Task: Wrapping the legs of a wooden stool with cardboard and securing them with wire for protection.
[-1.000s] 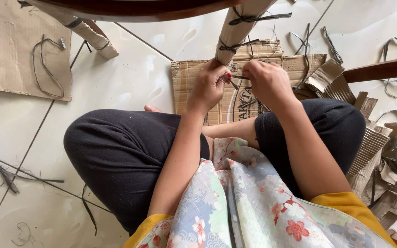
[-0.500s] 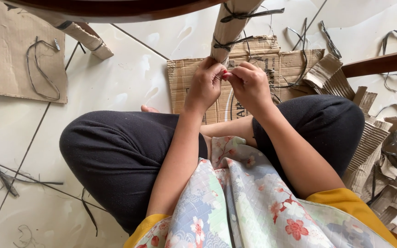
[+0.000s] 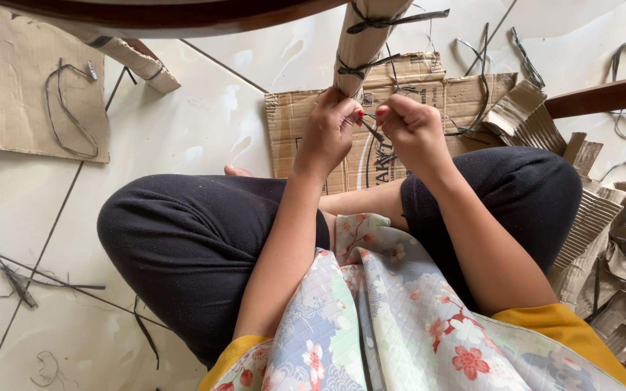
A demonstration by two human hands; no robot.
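Observation:
A furniture leg wrapped in brown cardboard (image 3: 362,45) comes down from a dark wooden edge at the top. Thin dark straps are knotted around it in two places. My left hand (image 3: 327,134) grips the lower end of the wrapped leg and pinches a dark strap (image 3: 372,130) there. My right hand (image 3: 412,129) is beside it, fingers closed on the other end of the same strap. Both hands are over a flat cardboard sheet (image 3: 291,123) on the floor, just past my crossed legs.
A second wrapped leg (image 3: 139,61) stands at upper left beside a cardboard sheet (image 3: 9,87) with a loose strap on it. Torn corrugated cardboard (image 3: 603,239) and cut straps pile at right, below a wooden rail (image 3: 603,94). Strap scraps (image 3: 19,279) lie on the white tiles.
My hands came together at the leg half a second ago and have drawn slightly apart again, the strap stretched between them. The view shifted a little.

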